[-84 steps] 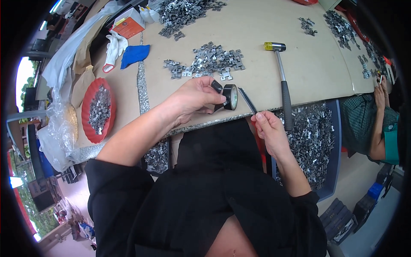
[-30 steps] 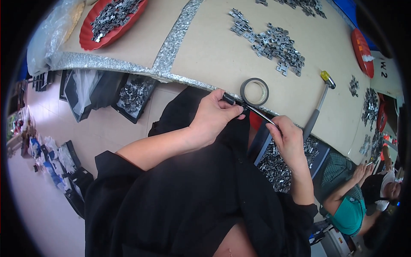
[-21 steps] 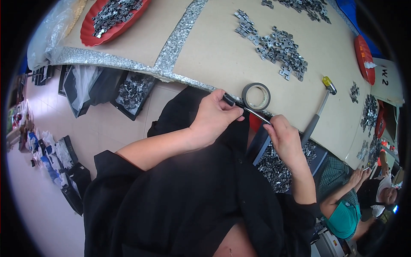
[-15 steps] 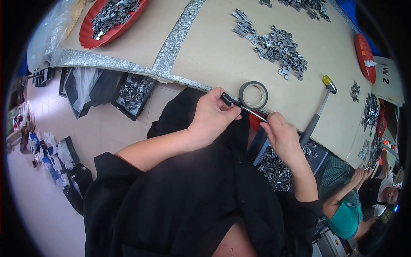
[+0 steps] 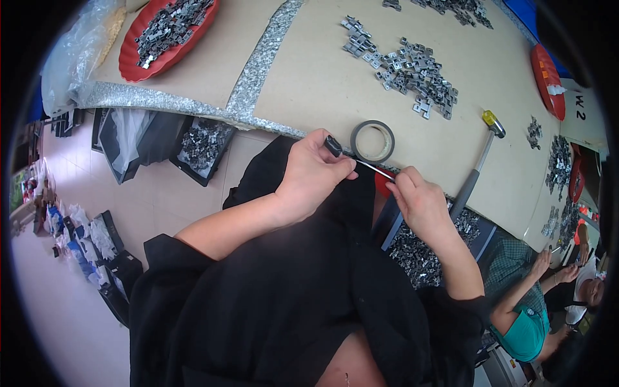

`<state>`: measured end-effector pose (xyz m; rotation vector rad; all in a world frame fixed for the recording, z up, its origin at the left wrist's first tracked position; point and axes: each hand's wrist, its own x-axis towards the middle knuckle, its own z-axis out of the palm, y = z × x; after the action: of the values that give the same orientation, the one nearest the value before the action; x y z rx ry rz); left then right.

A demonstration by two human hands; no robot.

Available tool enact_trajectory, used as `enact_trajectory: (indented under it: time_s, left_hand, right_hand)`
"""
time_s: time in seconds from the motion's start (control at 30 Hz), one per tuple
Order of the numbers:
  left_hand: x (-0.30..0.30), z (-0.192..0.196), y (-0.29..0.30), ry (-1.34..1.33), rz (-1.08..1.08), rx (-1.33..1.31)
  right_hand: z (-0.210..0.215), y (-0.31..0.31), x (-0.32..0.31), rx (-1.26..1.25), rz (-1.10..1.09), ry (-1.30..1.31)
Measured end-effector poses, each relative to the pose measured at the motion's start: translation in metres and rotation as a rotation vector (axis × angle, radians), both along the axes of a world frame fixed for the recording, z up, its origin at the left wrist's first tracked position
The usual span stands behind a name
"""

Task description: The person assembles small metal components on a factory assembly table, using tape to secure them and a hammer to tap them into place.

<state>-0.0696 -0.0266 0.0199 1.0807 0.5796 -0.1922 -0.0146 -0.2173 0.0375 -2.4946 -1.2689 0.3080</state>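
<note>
My left hand (image 5: 314,174) grips the black end (image 5: 333,146) of a thin rod-like tool (image 5: 373,168) at the table's front edge. My right hand (image 5: 418,202) pinches the tool's other end, just below a roll of dark tape (image 5: 373,141) lying flat on the tan table (image 5: 309,77). The hands are a short way apart with the thin rod stretched between them. I cannot tell what the tool is.
A hammer (image 5: 474,174) with a yellow end lies to the right of the tape. A heap of small metal clips (image 5: 403,62) sits further back. A red tray (image 5: 164,32) of clips is far left. A bin of clips (image 5: 429,248) sits under the table. Another person (image 5: 548,297) sits at right.
Since 2.8 s ago the view has swung round and both hands have come off the tape roll to the table's edge. Over the last second they have barely moved.
</note>
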Motion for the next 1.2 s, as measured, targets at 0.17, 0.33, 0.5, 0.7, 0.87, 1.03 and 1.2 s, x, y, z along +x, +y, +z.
enact_trajectory:
  time_s: [0.17, 0.33, 0.5, 0.7, 0.87, 1.03, 1.2]
  left_hand:
    - [0.002, 0.001, 0.005, -0.03, 0.001, 0.021]
    - [0.003, 0.004, 0.0, -0.028, -0.021, 0.048]
    - [0.007, 0.007, 0.004, -0.016, -0.047, 0.105]
    - [0.006, 0.01, 0.003, 0.018, -0.029, 0.071]
    - [0.01, 0.01, 0.005, -0.008, -0.038, 0.126]
    - [0.013, 0.011, 0.012, -0.042, 0.019, 0.044]
    - [0.012, 0.015, 0.02, -0.037, 0.029, 0.059]
  right_hand:
    - [0.002, -0.004, 0.003, 0.006, 0.005, 0.012]
    - [0.003, -0.004, 0.006, -0.005, 0.014, 0.026]
    - [0.001, -0.001, 0.007, -0.024, 0.025, 0.02]
    - [-0.002, 0.001, 0.007, -0.001, 0.04, 0.015]
    - [0.0, 0.004, 0.01, 0.014, 0.04, 0.035]
    - [-0.003, -0.003, 0.012, 0.009, 0.048, 0.03]
    - [-0.003, -0.003, 0.01, 0.008, 0.061, 0.008]
